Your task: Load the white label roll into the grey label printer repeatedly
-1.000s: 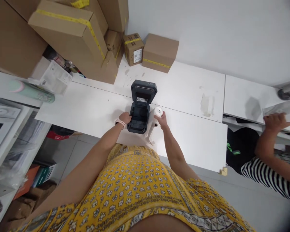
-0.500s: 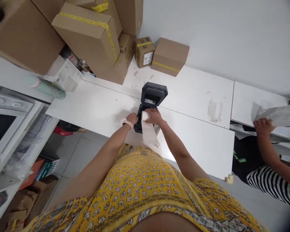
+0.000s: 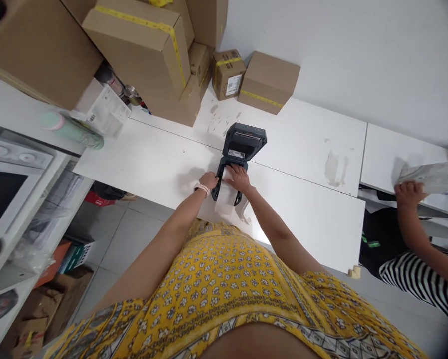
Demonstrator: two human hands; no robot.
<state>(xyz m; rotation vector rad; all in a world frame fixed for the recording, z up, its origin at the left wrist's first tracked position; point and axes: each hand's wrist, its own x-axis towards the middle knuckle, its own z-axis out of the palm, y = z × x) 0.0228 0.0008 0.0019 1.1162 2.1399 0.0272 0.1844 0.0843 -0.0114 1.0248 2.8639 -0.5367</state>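
Note:
A dark label printer (image 3: 245, 143) stands on the white table with its lid raised. Inside its lower bay sits a roll of white label paper (image 3: 226, 174), partly covered by my right hand (image 3: 237, 178), whose fingers bend over its top and right side. From the roll a loose strip of paper hangs over the printer's front toward me. My left hand (image 3: 209, 180), with a pale band on the wrist, is closed at the printer's left edge; the fingertips are partly hidden.
Cardboard boxes (image 3: 134, 50) are stacked at the back left, with two smaller ones (image 3: 270, 80) by the wall. A green bottle (image 3: 74, 132) lies on the left. At the right, another person's hand (image 3: 409, 192) rests on a wrapped package (image 3: 435, 178).
My right hand has lowered the paper roll from above the printer into its bay. The loose strip now lies over the printer's front. My left hand stays at the left edge.

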